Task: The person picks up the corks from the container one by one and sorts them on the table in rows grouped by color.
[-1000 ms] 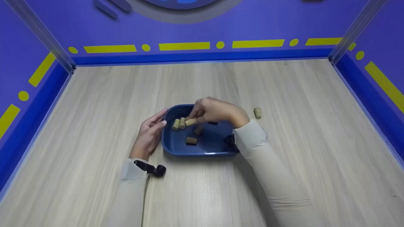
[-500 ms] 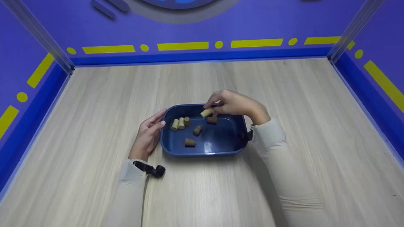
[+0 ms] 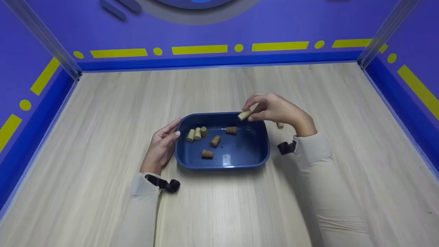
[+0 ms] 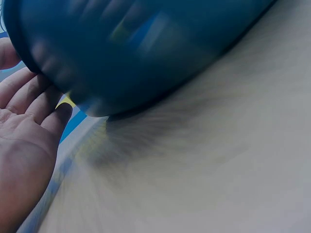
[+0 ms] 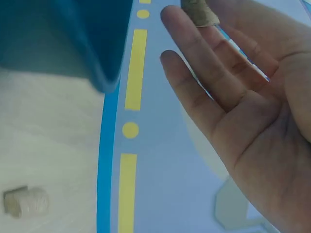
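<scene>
A dark blue plastic tub (image 3: 223, 167) stands on the table. My left hand (image 3: 160, 147) holds its left side, thumb at the rim and fingers along the outer wall, as the left wrist view also shows. Between thumb and fingertips, my right hand (image 3: 279, 111) pinches a pale cork (image 3: 244, 115) above the tub's far rim, toward the right. Inside the tub, a pale cork (image 3: 190, 135) lies in a row with others at the left. Browner corks, such as one cork (image 3: 207, 154) near the front and another cork (image 3: 231, 130) near the back, lie scattered.
One more cork (image 3: 280, 125) lies on the table right of the tub, partly behind the right hand; the right wrist view shows this loose cork (image 5: 24, 201) too. Blue-purple walls (image 3: 219, 31) with yellow marks enclose the wooden table (image 3: 223, 212).
My right hand has lifted the pale cork from the row at the tub's left and carried it right and up to the far rim. The left hand stays on the tub.
</scene>
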`<state>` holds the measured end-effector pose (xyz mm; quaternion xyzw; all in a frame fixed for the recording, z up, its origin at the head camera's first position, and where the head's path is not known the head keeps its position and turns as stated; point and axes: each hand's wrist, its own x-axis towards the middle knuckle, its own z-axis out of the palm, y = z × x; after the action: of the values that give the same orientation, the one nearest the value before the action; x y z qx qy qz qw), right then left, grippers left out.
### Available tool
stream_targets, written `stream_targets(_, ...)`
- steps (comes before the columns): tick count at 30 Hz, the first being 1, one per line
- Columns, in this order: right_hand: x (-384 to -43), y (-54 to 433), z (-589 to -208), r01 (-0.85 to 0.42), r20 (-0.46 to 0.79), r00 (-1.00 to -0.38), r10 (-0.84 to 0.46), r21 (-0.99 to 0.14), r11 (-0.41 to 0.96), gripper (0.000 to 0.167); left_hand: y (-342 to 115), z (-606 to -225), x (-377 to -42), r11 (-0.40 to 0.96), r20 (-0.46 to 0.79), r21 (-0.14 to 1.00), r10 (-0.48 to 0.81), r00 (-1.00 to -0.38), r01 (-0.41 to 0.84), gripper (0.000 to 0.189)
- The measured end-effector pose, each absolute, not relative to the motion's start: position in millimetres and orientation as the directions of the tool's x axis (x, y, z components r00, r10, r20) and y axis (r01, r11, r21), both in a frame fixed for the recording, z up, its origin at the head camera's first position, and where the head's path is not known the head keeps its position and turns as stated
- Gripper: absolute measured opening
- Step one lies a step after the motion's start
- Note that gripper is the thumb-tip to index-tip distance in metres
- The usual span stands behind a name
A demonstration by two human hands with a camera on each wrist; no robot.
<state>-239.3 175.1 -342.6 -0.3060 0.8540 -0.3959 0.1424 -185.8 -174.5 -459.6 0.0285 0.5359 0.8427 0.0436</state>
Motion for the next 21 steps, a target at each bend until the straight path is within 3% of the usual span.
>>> stream_targets(5,-238,192,-346,-0.446,0.059,-0.798,-0.6,-0.726,0.523,0.02,-175,-458,-186,-0.424,-0.004,0.904,0.113,-0.994,-0.052,0.055)
stream_targets(11,-237,214,-353,-0.399,0.051,-0.838,-0.544,-0.737,0.546,0.021,-175,-460,-186,-0.425,-0.007,0.904,0.106,-0.994,-0.052,0.055)
stream_targets(21,-233,239,-366,-0.27,-0.003,-0.91,-0.415,-0.755,0.598,0.039,-174,-460,-186,-0.433,0.002,0.901,0.096,-0.995,-0.04,0.054)
